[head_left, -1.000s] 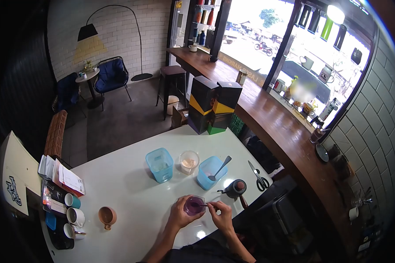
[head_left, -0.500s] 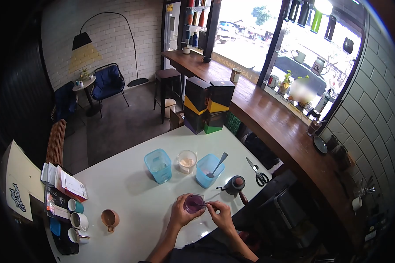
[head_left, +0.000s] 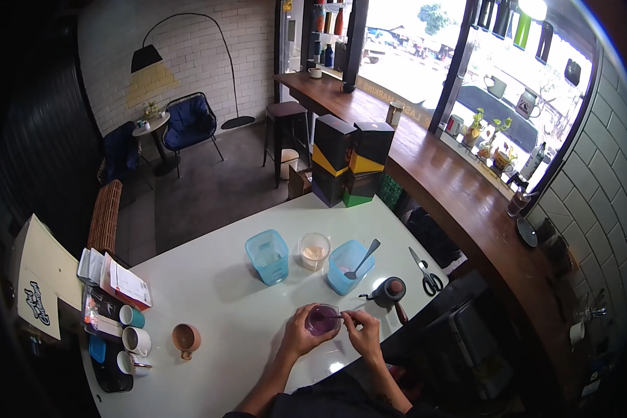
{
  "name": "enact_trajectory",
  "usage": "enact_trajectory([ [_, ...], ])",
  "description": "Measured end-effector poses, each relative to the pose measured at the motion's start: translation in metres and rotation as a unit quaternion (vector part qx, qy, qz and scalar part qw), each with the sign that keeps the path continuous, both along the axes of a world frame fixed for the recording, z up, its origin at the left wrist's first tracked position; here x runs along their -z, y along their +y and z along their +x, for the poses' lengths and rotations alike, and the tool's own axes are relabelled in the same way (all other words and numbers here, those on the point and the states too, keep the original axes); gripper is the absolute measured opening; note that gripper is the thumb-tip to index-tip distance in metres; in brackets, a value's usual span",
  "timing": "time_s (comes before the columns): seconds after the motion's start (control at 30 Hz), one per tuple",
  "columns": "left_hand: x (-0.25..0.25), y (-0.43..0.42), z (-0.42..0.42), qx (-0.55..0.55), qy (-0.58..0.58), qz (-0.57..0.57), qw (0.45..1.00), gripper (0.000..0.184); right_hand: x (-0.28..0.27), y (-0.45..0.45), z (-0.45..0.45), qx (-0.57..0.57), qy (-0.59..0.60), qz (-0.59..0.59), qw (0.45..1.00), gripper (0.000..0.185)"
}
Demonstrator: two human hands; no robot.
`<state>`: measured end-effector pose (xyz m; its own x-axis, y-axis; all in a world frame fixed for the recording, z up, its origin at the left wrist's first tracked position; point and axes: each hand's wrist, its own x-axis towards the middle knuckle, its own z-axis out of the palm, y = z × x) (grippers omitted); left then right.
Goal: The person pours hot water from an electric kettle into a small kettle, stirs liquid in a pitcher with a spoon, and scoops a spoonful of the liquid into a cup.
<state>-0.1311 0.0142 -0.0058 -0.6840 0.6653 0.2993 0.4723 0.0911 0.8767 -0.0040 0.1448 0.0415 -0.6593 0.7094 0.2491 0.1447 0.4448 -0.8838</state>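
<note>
My left hand (head_left: 301, 336) is wrapped round a clear glass (head_left: 323, 319) with purple liquid in it, held at the near side of the white table. My right hand (head_left: 361, 330) pinches the handle of a spoon (head_left: 336, 317) whose lower end dips into the liquid. Beyond the glass stand a blue plastic container (head_left: 267, 258), a clear cup (head_left: 314, 252) with pale powder, and a second blue container (head_left: 343, 277) with a metal spoon (head_left: 364, 258) leaning in it. To the right of my hands sits a dark pot-like grinder (head_left: 389, 293) with a crank and a wooden handle.
Scissors (head_left: 425, 273) lie at the table's right edge. A brown cup (head_left: 186, 338) stands at left, near several mugs (head_left: 136, 341) and papers (head_left: 127, 282). Tall black boxes (head_left: 331, 160) stand at the far edge. A wooden counter (head_left: 439, 164) runs along the window.
The whole view has shifted, so the table appears further right and slightly higher. My left hand still holds the glass, and the spoon in my right hand has changed its angle in the liquid.
</note>
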Motion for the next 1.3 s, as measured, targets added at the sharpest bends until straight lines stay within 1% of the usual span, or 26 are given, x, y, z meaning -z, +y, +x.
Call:
enact_trajectory([
  [0.1,0.002,0.0,-0.002,0.015,-0.01,0.003,1.0,0.077,-0.008,0.003,-0.005,0.002,0.01,0.007,1.0,0.013],
  [0.17,0.002,0.0,-0.004,0.025,0.001,-0.001,1.0,0.078,-0.012,0.004,-0.007,-0.016,0.015,0.031,0.999,0.013],
  [0.23,-0.003,-0.002,-0.005,0.037,0.012,-0.005,0.999,0.079,-0.012,0.003,-0.01,-0.019,0.012,0.031,0.999,0.014],
  [0.3,-0.016,-0.005,-0.004,0.032,-0.018,-0.075,0.997,0.08,-0.012,0.001,-0.012,-0.044,0.014,0.012,0.999,0.014],
  [0.33,-0.019,-0.006,-0.004,0.034,-0.018,-0.076,0.996,0.08,-0.013,0.0,-0.012,-0.042,0.014,0.011,0.999,0.014],
  [0.4,-0.022,-0.007,-0.004,0.029,-0.021,-0.101,0.994,0.08,-0.014,0.0,-0.012,-0.081,-0.028,0.02,0.996,0.015],
  [0.43,-0.022,-0.007,-0.004,0.029,-0.022,-0.101,0.994,0.08,-0.012,0.0,-0.012,-0.081,-0.03,0.02,0.996,0.015],
  [0.5,-0.02,-0.007,-0.007,0.043,0.002,-0.075,0.996,0.08,-0.006,0.002,-0.013,-0.13,-0.061,0.019,0.99,0.015],
  [0.53,-0.015,-0.006,-0.007,0.042,0.0,-0.074,0.996,0.08,-0.007,0.002,-0.012,-0.13,-0.063,0.02,0.989,0.015],
  [0.6,-0.004,-0.004,-0.007,0.042,0.013,-0.029,0.999,0.079,-0.011,0.003,-0.013,-0.168,-0.058,0.023,0.984,0.015],
  [0.7,-0.008,-0.004,-0.007,0.049,0.004,-0.033,0.998,0.079,-0.031,0.005,-0.009,-0.2,-0.084,0.019,0.976,0.015],
  [0.73,-0.006,-0.005,-0.008,0.046,0.001,-0.031,0.998,0.079,-0.03,0.006,-0.008,-0.204,-0.087,0.021,0.975,0.015],
  [0.8,-0.001,-0.005,-0.008,0.05,0.018,-0.036,0.998,0.079,-0.028,0.011,-0.006,-0.217,-0.081,0.08,0.97,0.015],
  [0.93,-0.013,-0.005,-0.006,0.046,0.011,-0.046,0.998,0.079,-0.031,0.017,-0.004,-0.216,-0.091,0.09,0.968,0.014],
  [1.03,-0.013,-0.005,-0.005,0.043,0.01,-0.052,0.998,0.078,-0.027,0.018,-0.004,-0.19,-0.096,0.077,0.974,0.012],
  [1.1,-0.014,-0.004,-0.005,0.043,-0.006,-0.047,0.998,0.077,-0.02,0.018,-0.006,-0.157,-0.071,0.062,0.983,0.012],
  [1.2,-0.019,-0.005,-0.003,0.028,0.001,-0.056,0.998,0.076,-0.018,0.017,-0.01,-0.133,-0.068,0.057,0.987,0.013],
  [1.3,-0.041,-0.006,-0.001,0.03,0.004,-0.088,0.996,0.076,-0.018,0.015,-0.013,-0.125,-0.056,0.055,0.989,0.014],
])
